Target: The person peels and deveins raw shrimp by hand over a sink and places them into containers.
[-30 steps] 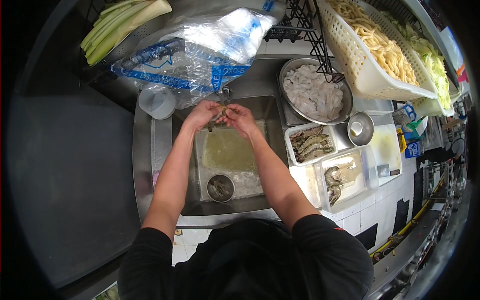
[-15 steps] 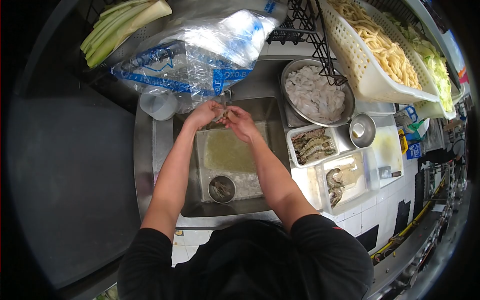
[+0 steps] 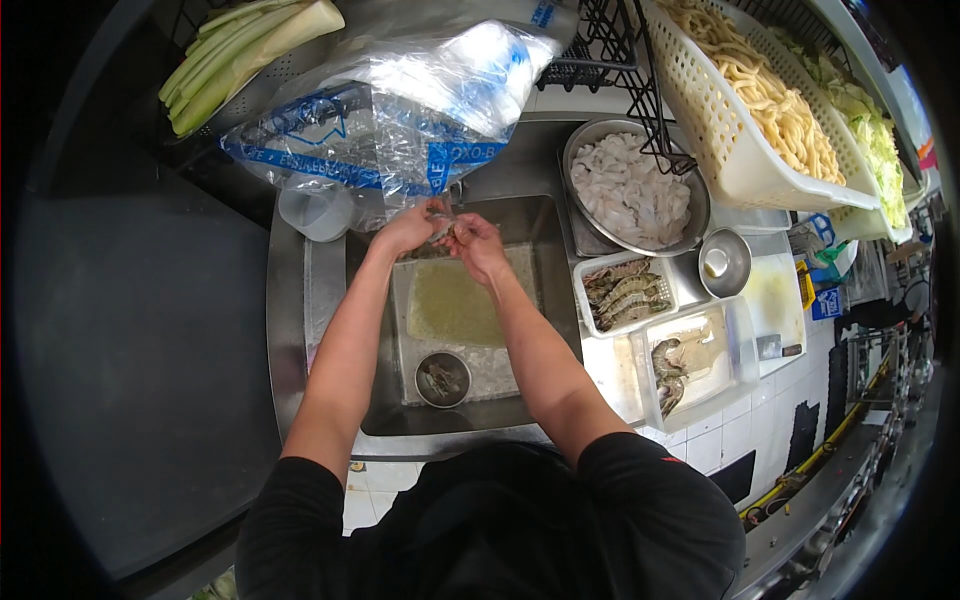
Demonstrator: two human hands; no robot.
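Observation:
At the far side of the steel sink (image 3: 565, 340), my left hand (image 3: 406, 228) is closed on a small greyish shrimp (image 3: 441, 231), partly covered by my fingers. My right hand (image 3: 478, 246) pinches the same shrimp from the other side, fingertips close to the left ones. Below my forearms, a small steel bowl (image 3: 463, 392) with dark shrimp scraps (image 3: 439, 379) stands in the sink. Right of the sink, a white basket (image 3: 588, 310) holds whole shrimp (image 3: 630, 298). Nearer me, a clear plastic tub (image 3: 715, 385) contains a few more.
A large steel bowl (image 3: 703, 215) of pale, cut seafood (image 3: 632, 190) stands behind the basket, with a small metal bowl (image 3: 725, 262) beside it. Plastic bags (image 3: 400, 110) overhang the sink's far edge near a translucent container (image 3: 315, 212). A noodle basket (image 3: 715, 150) sits upper right.
My right hand has turned slightly and drawn its fingers in around the shrimp. My left hand stays almost in place. The bowls and baskets have not moved.

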